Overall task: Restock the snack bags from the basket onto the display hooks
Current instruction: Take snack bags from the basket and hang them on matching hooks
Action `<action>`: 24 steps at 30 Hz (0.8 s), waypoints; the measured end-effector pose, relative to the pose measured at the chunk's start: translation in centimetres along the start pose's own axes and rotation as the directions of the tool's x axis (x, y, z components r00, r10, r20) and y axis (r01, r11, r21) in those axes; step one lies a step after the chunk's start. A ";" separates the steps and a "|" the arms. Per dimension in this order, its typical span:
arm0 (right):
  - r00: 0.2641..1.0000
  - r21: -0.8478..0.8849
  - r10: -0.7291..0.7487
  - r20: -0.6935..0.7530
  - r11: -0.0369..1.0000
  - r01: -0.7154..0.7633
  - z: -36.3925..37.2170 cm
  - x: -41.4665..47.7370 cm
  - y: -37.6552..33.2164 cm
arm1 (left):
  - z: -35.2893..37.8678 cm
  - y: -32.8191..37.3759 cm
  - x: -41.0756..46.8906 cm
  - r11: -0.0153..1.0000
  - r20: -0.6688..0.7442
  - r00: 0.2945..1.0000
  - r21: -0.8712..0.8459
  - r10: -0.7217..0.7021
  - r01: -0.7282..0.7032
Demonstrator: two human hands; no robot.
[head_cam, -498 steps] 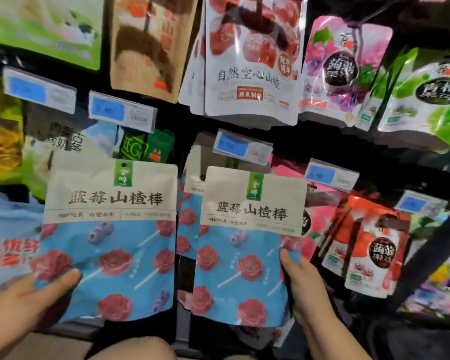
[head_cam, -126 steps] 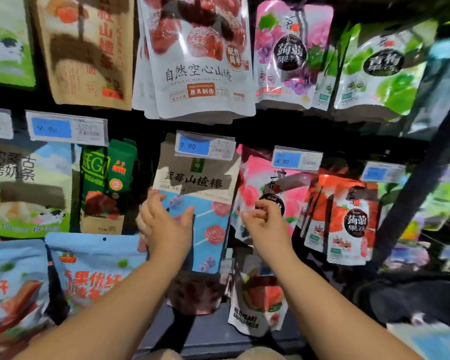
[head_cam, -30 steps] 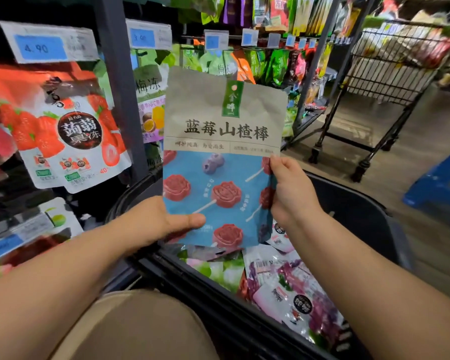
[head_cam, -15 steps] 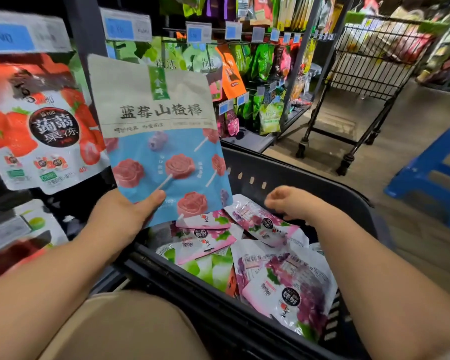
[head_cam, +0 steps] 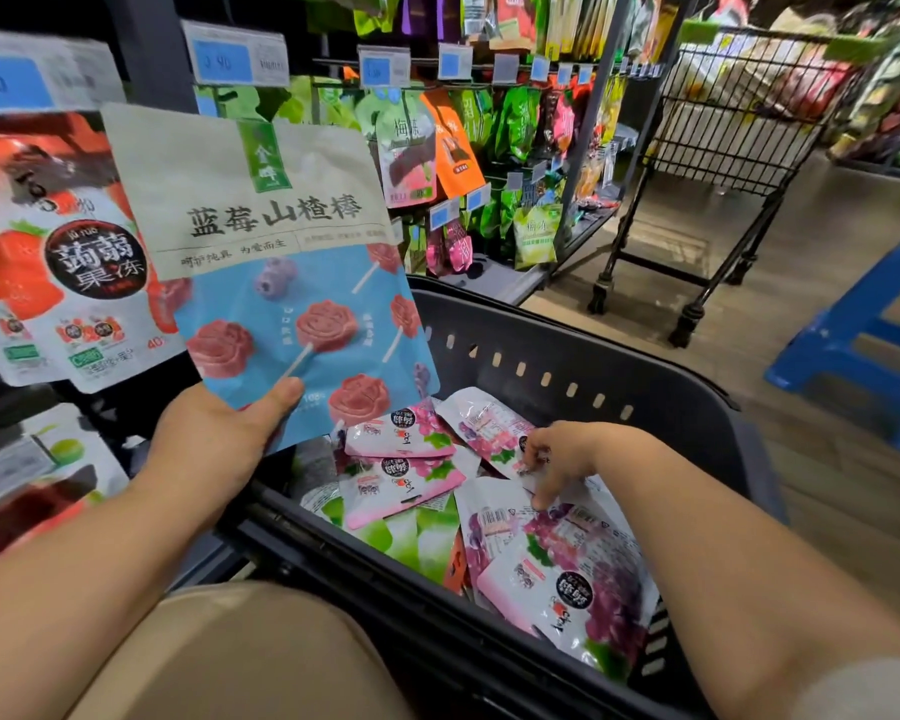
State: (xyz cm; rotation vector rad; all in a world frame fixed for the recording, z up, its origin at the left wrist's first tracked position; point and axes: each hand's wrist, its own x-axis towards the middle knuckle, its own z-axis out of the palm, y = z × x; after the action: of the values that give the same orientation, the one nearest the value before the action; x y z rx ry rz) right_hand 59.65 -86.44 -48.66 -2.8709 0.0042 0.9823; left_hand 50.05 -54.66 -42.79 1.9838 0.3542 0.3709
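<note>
Left grip [head_cam: 214,439]: clamped on the bottom edge of the blue bag [head_cam: 281,262], thumb flat on the front, fingers tucked behind.
Blue bag: was held upright over the basket's [head_cam: 567,350] near-left corner, in front of the shelf, not on any hook.
Right grip [head_cam: 557,459]: was down in the basket, fingers bent onto the pink bags [head_cam: 567,579]. Honestly couldn't tell if it pinched one or only touched.
Basket: dark, slotted wall, with pink bags and green bags [head_cam: 401,537] piled flat inside.
Shelf: strawberry bag [head_cam: 74,262] hung just left of the blue bag, partly behind it, with price tags [head_cam: 235,59] above.
Further out: wire cart [head_cam: 739,111] stood beyond the basket, and a blue stool [head_cam: 863,345] off to the right.
</note>
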 end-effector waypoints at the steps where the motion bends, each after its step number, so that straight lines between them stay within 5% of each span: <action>1: 1.000 -0.002 -0.009 -0.003 1.000 0.009 0.0 0.1 0.0 | 0.0 0.0 0.0 1.000 -0.004 1.000 0.006 0.004 -0.004; 13: 0.939 -0.155 -0.158 -0.306 0.981 0.114 -2.2 -0.6 -0.7 | -0.1 0.2 0.0 0.999 -0.008 0.999 -0.037 -0.037 0.037; 17: 0.827 -0.089 -0.204 -0.524 0.979 0.185 -3.1 -1.2 -0.6 | -0.1 0.1 -0.1 0.998 -0.007 0.999 -0.049 -0.044 0.044; 24: 0.526 -0.094 -0.258 -0.810 0.944 0.317 -5.0 -4.5 -1.7 | -0.3 -0.1 0.1 0.997 -0.053 0.997 -0.051 -0.052 0.049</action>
State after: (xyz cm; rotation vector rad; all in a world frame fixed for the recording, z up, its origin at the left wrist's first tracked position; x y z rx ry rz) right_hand 59.21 -85.38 -41.83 -2.8225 -0.3466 -0.4631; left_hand 50.04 -54.33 -42.78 1.9150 0.4250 0.3984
